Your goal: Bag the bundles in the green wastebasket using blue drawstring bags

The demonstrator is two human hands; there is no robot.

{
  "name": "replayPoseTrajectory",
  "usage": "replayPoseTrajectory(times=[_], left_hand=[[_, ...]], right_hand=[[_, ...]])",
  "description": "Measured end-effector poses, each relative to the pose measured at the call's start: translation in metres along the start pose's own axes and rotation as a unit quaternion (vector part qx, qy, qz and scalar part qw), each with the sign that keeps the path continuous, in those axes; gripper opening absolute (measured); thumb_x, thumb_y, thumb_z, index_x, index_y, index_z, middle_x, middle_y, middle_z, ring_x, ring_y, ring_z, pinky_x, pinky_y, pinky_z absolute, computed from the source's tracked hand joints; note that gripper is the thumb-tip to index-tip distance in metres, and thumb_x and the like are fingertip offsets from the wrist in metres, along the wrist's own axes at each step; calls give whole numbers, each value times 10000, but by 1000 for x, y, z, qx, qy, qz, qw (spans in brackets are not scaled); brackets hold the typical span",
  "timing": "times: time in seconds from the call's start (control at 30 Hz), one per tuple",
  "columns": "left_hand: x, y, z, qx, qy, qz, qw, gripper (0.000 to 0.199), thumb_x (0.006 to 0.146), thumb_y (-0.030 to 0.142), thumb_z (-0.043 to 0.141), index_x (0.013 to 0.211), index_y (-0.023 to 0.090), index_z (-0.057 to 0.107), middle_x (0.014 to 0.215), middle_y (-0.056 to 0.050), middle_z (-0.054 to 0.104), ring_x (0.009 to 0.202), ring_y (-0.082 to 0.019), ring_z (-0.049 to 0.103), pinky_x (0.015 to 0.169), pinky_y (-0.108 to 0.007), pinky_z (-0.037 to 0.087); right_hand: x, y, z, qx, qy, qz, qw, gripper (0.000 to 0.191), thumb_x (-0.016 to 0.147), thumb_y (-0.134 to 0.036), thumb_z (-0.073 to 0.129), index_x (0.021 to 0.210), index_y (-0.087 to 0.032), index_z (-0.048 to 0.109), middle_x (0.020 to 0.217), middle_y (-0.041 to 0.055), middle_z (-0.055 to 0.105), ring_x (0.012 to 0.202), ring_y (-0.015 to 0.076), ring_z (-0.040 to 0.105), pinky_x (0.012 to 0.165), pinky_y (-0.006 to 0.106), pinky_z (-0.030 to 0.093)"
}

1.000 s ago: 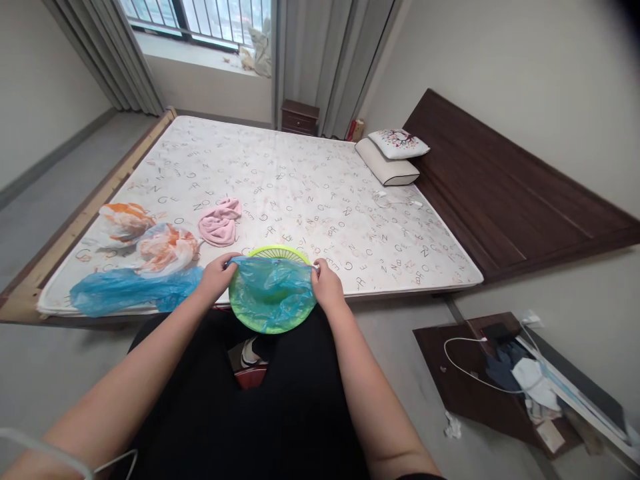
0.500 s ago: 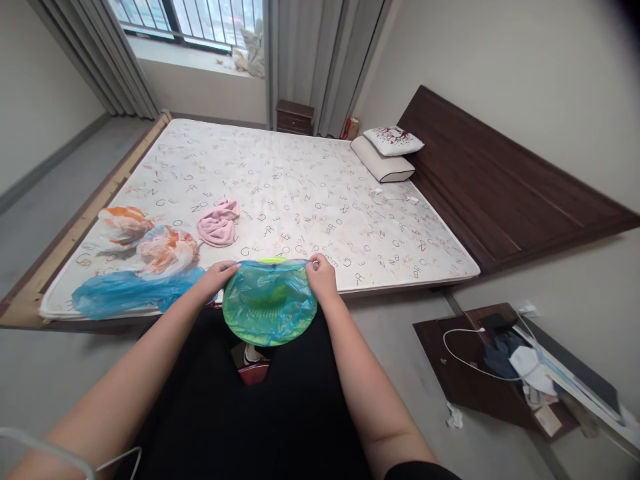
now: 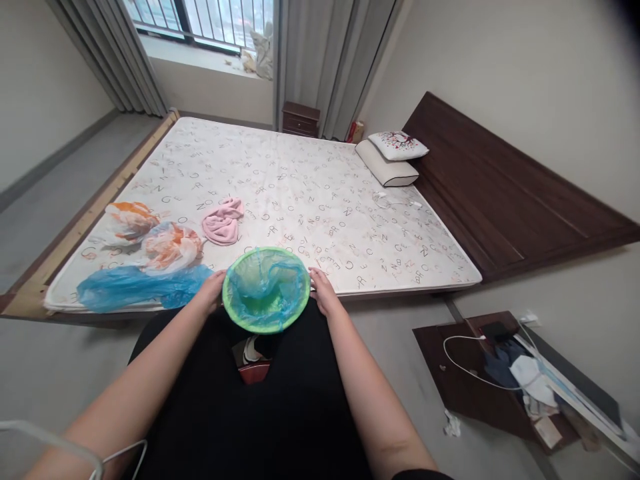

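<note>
A round green trash bin (image 3: 266, 329) is between my knees, its mouth facing up toward me. A thin blue plastic bag (image 3: 260, 280) lines it, with the edge folded over parts of the rim. At the bin's left side, my left hand (image 3: 215, 290) grips it, its fingertips partly hidden behind the rim. On the opposite side my right hand (image 3: 324, 291) holds the bin just under the rim, with some fingers out of sight. The bin's lower part is hidden from view.
In front stands a bed with a bare mattress (image 3: 295, 200). Crumpled orange-and-white bags (image 3: 173, 247), another blue plastic bag (image 3: 145, 287) and a pink cloth (image 3: 223, 221) lie on it. To the right is a dark low cabinet (image 3: 435, 363) with a cable and clutter.
The bag's front edge, earlier stretched over the mouth by both hands, now sits down inside the bin. Both hands have moved from the far rim to the bin's sides.
</note>
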State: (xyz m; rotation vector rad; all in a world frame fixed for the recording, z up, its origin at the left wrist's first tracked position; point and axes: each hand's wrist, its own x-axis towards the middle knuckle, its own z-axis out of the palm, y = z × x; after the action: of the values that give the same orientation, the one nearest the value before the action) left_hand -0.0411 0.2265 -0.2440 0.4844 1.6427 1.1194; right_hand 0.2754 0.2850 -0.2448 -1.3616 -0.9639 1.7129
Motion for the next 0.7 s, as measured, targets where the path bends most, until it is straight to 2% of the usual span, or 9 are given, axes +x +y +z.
replayPoseTrajectory(times=[0.17, 0.27, 0.33, 0.4, 0.47, 0.53, 0.57, 0.63, 0.7], left_hand=[[10, 0, -21, 54, 63, -1, 997, 329, 666, 406, 724, 894, 195, 618, 726, -56, 672, 591, -218, 653, 510, -313, 504], [4, 18, -30, 93, 135, 61, 984, 375, 716, 369, 711, 1044, 206, 629, 1066, -121, 713, 983, -294, 709, 737, -380, 588], [-7, 32, -24, 156, 178, 180, 955, 408, 754, 322, 692, 1146, 225, 633, 1282, -130, 663, 1247, -319, 616, 978, -421, 548], [-20, 42, -6, 263, 129, 316, 902, 355, 797, 288, 657, 1147, 231, 670, 1312, -120, 660, 1299, -323, 581, 1110, -428, 463], [-28, 46, 23, 375, -27, 363, 853, 235, 828, 285, 629, 1037, 231, 723, 1145, -112, 721, 1152, -322, 657, 1075, -421, 474], [-26, 44, 53, 442, -181, 301, 825, 162, 820, 311, 662, 935, 242, 753, 956, -94, 741, 975, -312, 705, 943, -391, 525], [-21, 42, 65, 457, -223, 257, 822, 144, 806, 324, 686, 897, 242, 761, 882, -89, 738, 899, -310, 715, 876, -378, 537], [-6, 38, 82, 477, -230, 180, 829, 104, 766, 327, 727, 803, 232, 744, 762, -91, 711, 789, -316, 716, 779, -374, 539], [10, 36, 90, 496, -195, 147, 833, 106, 724, 302, 757, 703, 226, 685, 696, -105, 680, 775, -338, 715, 770, -395, 538]], right_hand=[[-7, 16, 13, -63, -35, -15, 997, 508, 835, -516, 707, 1262, -263, 598, 1363, 93, 656, 1102, 233, 692, 804, 326, 571], [-10, 22, 25, -112, 6, -46, 993, 400, 879, -516, 658, 1177, -253, 620, 1240, 70, 715, 1050, 228, 704, 873, 334, 543], [-11, 24, 30, -165, 54, -48, 984, 330, 900, -505, 612, 1106, -247, 622, 1100, 51, 735, 983, 231, 699, 866, 336, 522], [-12, 25, 33, -203, 82, -53, 974, 289, 911, -490, 571, 1058, -244, 610, 1006, 40, 720, 937, 237, 678, 841, 336, 506], [-12, 27, 33, -220, 90, -70, 969, 265, 912, -473, 549, 1041, -247, 599, 983, 34, 699, 934, 238, 656, 832, 331, 495], [-12, 28, 31, -228, 85, -81, 967, 250, 916, -461, 535, 1040, -251, 590, 997, 33, 688, 944, 238, 645, 836, 331, 487], [-12, 28, 30, -231, 82, -83, 966, 243, 918, -455, 529, 1038, -252, 587, 1003, 33, 684, 945, 237, 641, 840, 333, 484], [-12, 29, 28, -235, 76, -82, 965, 231, 922, -445, 524, 1034, -253, 584, 1009, 34, 680, 947, 238, 635, 849, 340, 482], [-13, 30, 25, -234, 70, -82, 966, 227, 919, -440, 535, 1034, -251, 586, 1027, 40, 677, 966, 241, 631, 862, 346, 483]])
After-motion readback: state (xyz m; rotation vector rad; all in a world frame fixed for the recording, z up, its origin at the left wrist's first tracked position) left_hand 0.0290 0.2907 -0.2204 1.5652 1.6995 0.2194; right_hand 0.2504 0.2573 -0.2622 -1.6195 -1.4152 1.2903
